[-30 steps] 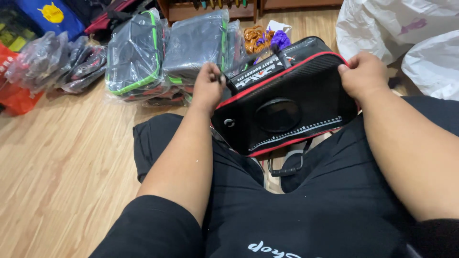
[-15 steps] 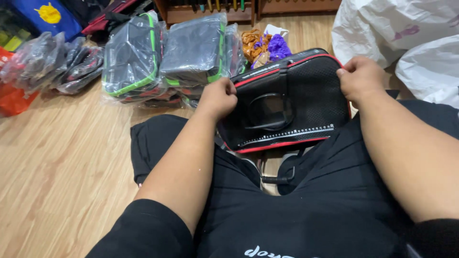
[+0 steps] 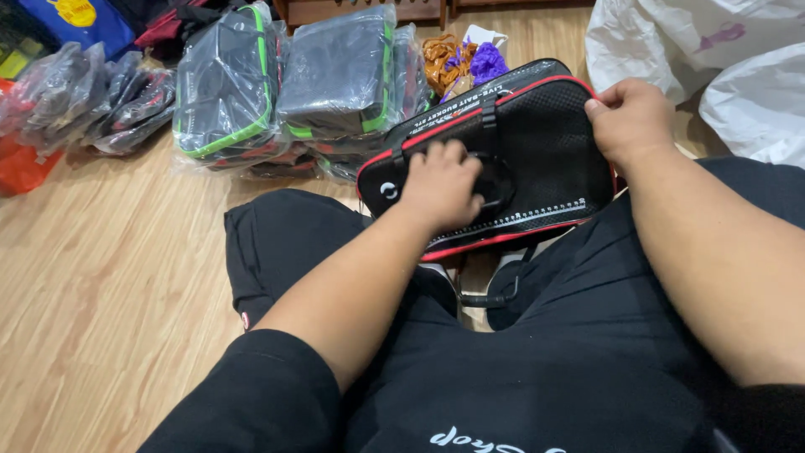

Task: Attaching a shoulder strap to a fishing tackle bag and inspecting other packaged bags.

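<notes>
Bag: my black case with red piping (image 3: 545, 159) lies across my lap, above the wooden floor (image 3: 101, 294).
Left hand: my left hand (image 3: 440, 184) rests palm-down on the case's front, fingers curled loosely, gripping nothing.
Right hand: my right hand (image 3: 629, 117) pinches the case's upper right corner.
Beyond the case: plastic-wrapped green-trimmed bags (image 3: 285, 84) stacked on the floor.
Right of the case: white plastic sacks (image 3: 713, 59).

Left hand (image 3: 440, 184) flat on black red-trimmed bag (image 3: 545, 159), right hand (image 3: 629, 122) apparently pinching its corner
</notes>
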